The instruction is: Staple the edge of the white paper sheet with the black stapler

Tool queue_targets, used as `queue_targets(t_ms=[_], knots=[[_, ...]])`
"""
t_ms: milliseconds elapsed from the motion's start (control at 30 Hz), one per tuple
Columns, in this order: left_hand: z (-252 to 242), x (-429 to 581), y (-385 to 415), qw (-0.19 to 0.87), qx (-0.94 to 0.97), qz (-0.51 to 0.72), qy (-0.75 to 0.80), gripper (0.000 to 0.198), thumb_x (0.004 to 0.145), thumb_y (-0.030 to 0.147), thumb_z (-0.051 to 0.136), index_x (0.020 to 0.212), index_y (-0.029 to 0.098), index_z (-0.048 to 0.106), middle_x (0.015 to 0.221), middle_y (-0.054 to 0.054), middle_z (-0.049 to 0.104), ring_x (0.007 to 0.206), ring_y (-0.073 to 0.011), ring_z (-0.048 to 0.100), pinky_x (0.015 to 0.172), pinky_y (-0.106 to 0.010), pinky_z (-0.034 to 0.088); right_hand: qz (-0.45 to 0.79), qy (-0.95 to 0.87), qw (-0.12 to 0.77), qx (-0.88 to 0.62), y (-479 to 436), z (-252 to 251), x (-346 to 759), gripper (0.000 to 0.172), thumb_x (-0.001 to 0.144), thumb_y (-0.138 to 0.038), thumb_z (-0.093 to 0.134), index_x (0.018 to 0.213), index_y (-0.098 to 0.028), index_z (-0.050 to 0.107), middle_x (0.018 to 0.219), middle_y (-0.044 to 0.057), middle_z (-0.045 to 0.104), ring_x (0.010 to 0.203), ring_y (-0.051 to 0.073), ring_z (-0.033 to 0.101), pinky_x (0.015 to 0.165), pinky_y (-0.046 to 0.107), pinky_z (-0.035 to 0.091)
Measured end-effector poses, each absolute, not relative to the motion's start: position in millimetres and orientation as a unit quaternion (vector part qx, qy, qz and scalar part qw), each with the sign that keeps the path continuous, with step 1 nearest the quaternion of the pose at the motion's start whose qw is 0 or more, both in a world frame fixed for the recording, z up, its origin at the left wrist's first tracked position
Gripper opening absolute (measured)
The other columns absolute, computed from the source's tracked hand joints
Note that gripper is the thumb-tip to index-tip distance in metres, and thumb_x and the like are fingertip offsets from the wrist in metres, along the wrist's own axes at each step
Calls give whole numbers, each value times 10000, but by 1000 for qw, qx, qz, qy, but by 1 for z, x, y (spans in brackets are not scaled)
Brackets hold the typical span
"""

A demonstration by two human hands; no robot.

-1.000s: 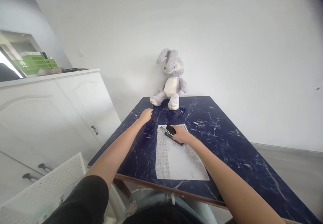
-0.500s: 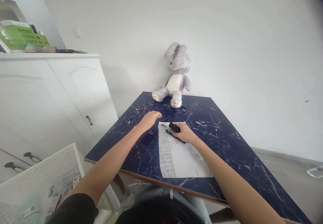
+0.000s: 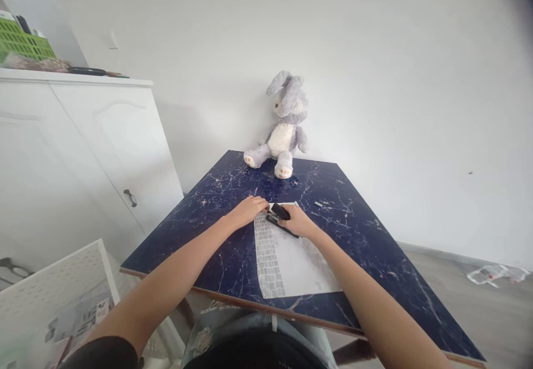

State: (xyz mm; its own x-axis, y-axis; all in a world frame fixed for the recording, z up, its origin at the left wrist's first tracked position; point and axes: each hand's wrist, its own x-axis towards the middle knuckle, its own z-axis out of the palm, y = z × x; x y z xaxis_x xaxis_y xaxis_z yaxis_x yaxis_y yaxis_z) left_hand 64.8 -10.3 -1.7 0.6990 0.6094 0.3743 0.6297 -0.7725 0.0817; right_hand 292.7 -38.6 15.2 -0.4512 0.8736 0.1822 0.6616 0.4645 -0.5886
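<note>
Now, R hand (image 3: 297, 223) wrapped round stapler (image 3: 278, 213), L hand (image 3: 249, 211) flat, fingertips at paper (image 3: 293, 261) corner

The stapler (image 3: 278, 214) is small and black, with a silvery strip along its lower arm. It sits over the far left corner of the sheet of paper (image 3: 295, 266), nose pointing away and to the left, its rear gripped by the right hand (image 3: 296, 223). The sheet is white, with a grey gridded band down its left edge and a fainter grey patch to the right; it lies flat on the dark blue marbled table (image 3: 366, 247), reaching almost to the near edge; the left hand (image 3: 249, 211) rests at its far left corner.
</note>
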Motion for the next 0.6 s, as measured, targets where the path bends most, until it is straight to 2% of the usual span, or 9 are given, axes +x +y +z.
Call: queue_targets(t_ms=[133, 333, 467, 600], knots=[[-5, 64, -8, 23, -921, -209, -330, 167, 1000, 265, 533, 1012, 173, 671, 1001, -66, 716, 995, -191, 648, 846, -311, 416, 218, -825, 239, -464, -38, 14, 292, 83, 733, -189, 613, 815, -179, 628, 799, 16, 694, 728, 180, 592, 654, 253, 377], [-5, 62, -5, -31, -913, -224, -341, 194, 982, 220, 543, 987, 194, 735, 996, -49, 752, 1002, -183, 672, 902, -300, 423, 213, -828, 240, -460, -37, 12, 293, 92, 744, -212, 611, 829, -183, 629, 815, 17, 695, 743, 184, 605, 655, 255, 373], [-4, 62, -3, -68, -907, -235, -342, 205, 964, 239, 561, 976, 198, 761, 970, -61, 763, 977, -194, 681, 906, -299, 441, 218, -828, 232, -462, -38, 12, 292, 120, 743, -216, 616, 854, -182, 648, 830, 18, 701, 760, 190, 612, 664, 256, 383], [0, 53, -4, -136, -901, -255, -323, 216, 950, 293, 578, 964, 206, 775, 1032, -70, 764, 1029, -223, 676, 961, -329, 440, 230, -824, 241, -459, -37, 12, 293, 141, 728, -189, 625, 863, -176, 665, 848, 16, 701, 769, 187, 602, 685, 263, 391]])
